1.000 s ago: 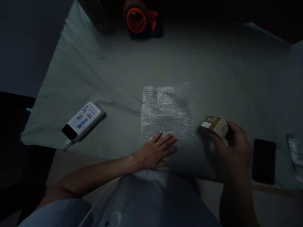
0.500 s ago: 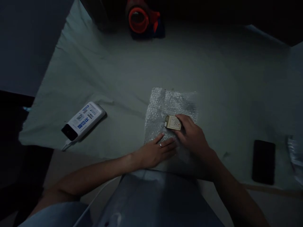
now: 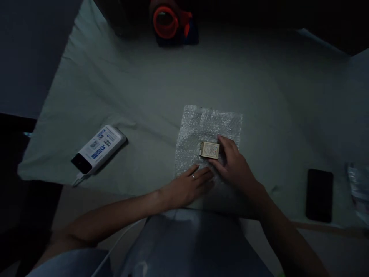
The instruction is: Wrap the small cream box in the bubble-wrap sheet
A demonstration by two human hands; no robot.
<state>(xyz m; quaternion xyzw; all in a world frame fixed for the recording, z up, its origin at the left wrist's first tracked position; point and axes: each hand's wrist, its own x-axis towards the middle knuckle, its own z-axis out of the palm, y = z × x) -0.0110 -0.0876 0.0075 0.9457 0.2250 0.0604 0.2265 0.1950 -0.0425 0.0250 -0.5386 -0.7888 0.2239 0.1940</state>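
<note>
One small printed box (image 3: 210,150), on bubble wrap (image 3: 208,123), loosely gripped by the right hand (image 3: 235,165); left hand (image 3: 188,188) (ringed), palm down, fingers extended, pressing the wrap's near edge.

Small printed box (image 3: 210,150) held by right hand (image 3: 236,165) on sheet of bubble wrap (image 3: 191,130), gripped between thumb and fingers at one end. Near edge of wrap pressed by left hand (image 3: 186,188), ring (image 3: 193,176) worn on finger. White power bank (image 3: 99,149) with blue print seen at left on pale green cloth (image 3: 138,84), cable (image 3: 77,179) plugged in. Dark phone (image 3: 319,195) laid at right, clear plastic packet (image 3: 359,184) beyond. Red-orange tape dispenser (image 3: 173,25) set at far side.
</note>
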